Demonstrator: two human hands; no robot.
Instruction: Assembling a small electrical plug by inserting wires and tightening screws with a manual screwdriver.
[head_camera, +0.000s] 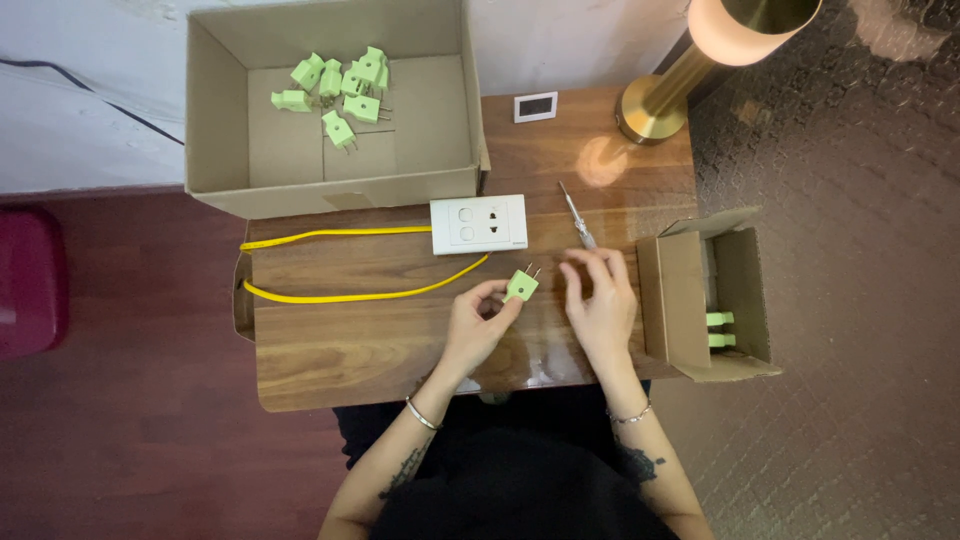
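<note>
My left hand (474, 325) pinches a small light-green two-pin plug (521, 284) just above the wooden table (340, 350), its pins pointing up toward a white socket plate (479, 224). My right hand (600, 300) hovers beside the plug with fingers spread and holds nothing. A yellow cable (340, 296) runs from the socket plate in a loop to the left. A screwdriver (577, 217) lies just beyond my right fingertips.
A large open cardboard box (215, 120) at the back holds several green plugs (340, 88). A smaller open box (680, 300) at the right edge holds more green plugs (719, 329). A brass lamp (660, 100) and a small white device (535, 106) stand at the back right.
</note>
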